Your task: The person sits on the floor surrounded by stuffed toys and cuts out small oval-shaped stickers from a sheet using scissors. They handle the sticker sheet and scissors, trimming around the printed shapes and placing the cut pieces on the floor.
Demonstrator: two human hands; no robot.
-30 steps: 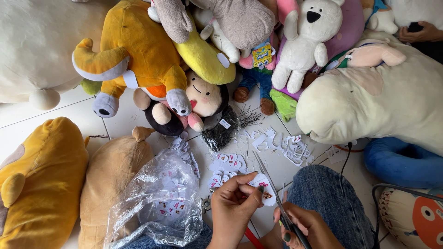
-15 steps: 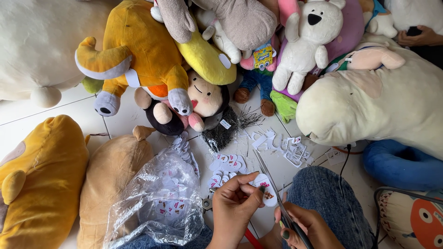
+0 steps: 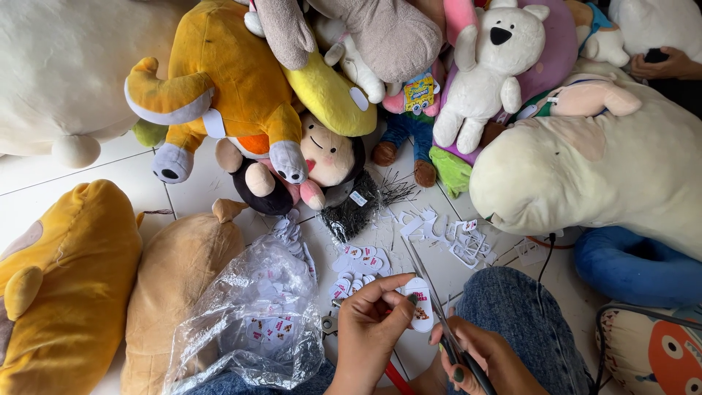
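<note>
I sat on the white tiled floor (image 3: 44, 183) with my jeans-clad knee (image 3: 512, 314) drawn up at the near edge. My left hand (image 3: 369, 333) was closed on a small white oval tag (image 3: 419, 303), thumb and fingertips pinching its lower edge so that it stood up between my hands. My right hand (image 3: 482, 358) was wrapped around the dark handle of a long thin needle tool (image 3: 431, 292), whose metal shaft ran up and away from me, passing just beside the tag.

More oval tags (image 3: 355, 267) lay loose on the floor just beyond my left hand, and white cut-out scraps (image 3: 446, 234) were scattered a little farther out, near a bundle of black plastic fasteners (image 3: 358, 208). To the left of my left hand sat a crumpled clear plastic bag (image 3: 256, 322) with more tags inside.

Plush toys ringed the floor on every side: a yellow-orange dinosaur (image 3: 219, 80) at the far left, a black-haired doll (image 3: 329, 157) under it, a white bear (image 3: 490, 66) at the far edge, a big cream plush (image 3: 607, 168) on the right, a tan plush (image 3: 175, 271) and a mustard-yellow one (image 3: 66, 285) on the near left. Another person's hand (image 3: 662, 66) held a dark object in the far right corner.
</note>
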